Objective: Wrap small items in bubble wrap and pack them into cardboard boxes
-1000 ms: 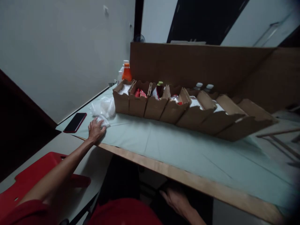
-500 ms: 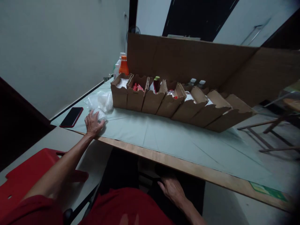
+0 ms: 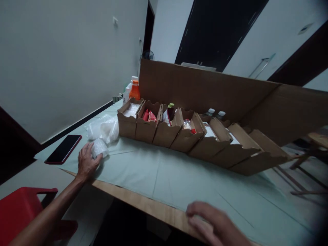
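Observation:
My left hand (image 3: 87,161) rests at the left end of the table, its thumb and fingers around a small clear bubble-wrapped package (image 3: 99,148) that sits on the cloth. Just behind the package lie crumpled clear plastic bags (image 3: 106,130). My right hand (image 3: 211,222), a little blurred, is raised over the table's front edge. Its fingers are loosely bent with a gap between thumb and fingers, and nothing shows in them. A phone (image 3: 63,149) with a red case lies to the left of my left hand.
Several cardboard bins (image 3: 167,133) stand in a row, holding packets and boxes. Behind them rises a cardboard panel (image 3: 200,83). An orange bottle (image 3: 134,90) stands at the back left. A red stool (image 3: 22,210) is at lower left, with a wooden stool (image 3: 310,171) at right.
My right hand has risen from my lap to the table's front edge. My left hand stays at the bubble-wrapped package. The camera view has tilted up.

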A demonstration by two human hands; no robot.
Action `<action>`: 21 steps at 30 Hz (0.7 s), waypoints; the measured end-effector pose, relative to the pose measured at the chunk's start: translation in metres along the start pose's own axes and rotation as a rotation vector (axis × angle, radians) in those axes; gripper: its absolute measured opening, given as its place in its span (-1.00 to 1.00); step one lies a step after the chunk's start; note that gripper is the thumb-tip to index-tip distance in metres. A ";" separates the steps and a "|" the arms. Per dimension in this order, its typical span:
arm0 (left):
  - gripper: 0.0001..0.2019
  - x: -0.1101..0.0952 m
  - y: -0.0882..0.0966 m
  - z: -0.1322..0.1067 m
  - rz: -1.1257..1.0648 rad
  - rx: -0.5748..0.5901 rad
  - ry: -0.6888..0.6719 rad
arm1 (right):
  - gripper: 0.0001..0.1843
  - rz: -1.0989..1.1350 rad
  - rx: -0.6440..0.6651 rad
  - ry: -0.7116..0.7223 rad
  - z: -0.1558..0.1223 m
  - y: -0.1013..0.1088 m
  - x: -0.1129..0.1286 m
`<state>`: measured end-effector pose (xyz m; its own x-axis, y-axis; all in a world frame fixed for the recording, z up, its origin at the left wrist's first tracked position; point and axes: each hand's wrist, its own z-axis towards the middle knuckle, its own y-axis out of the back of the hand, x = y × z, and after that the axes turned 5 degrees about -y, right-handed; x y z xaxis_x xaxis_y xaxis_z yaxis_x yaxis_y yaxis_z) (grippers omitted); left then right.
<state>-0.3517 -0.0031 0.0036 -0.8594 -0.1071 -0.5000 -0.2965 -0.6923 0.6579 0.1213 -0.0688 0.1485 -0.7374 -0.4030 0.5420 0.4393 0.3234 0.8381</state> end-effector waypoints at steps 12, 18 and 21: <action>-0.42 0.002 0.002 -0.004 -0.096 0.019 -0.048 | -0.76 -0.974 -0.117 0.185 0.356 0.140 -0.039; -0.40 0.000 0.000 -0.005 -0.123 0.022 0.073 | -0.78 -1.049 0.084 0.186 0.381 0.107 -0.092; -0.40 -0.005 0.003 -0.004 -0.140 0.028 0.134 | -0.92 -1.035 0.148 0.206 0.377 0.100 -0.109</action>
<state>-0.3469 -0.0070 0.0055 -0.7462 -0.1065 -0.6571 -0.4224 -0.6872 0.5911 0.0525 0.3304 0.1504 -0.6091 -0.6735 -0.4188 -0.4288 -0.1646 0.8883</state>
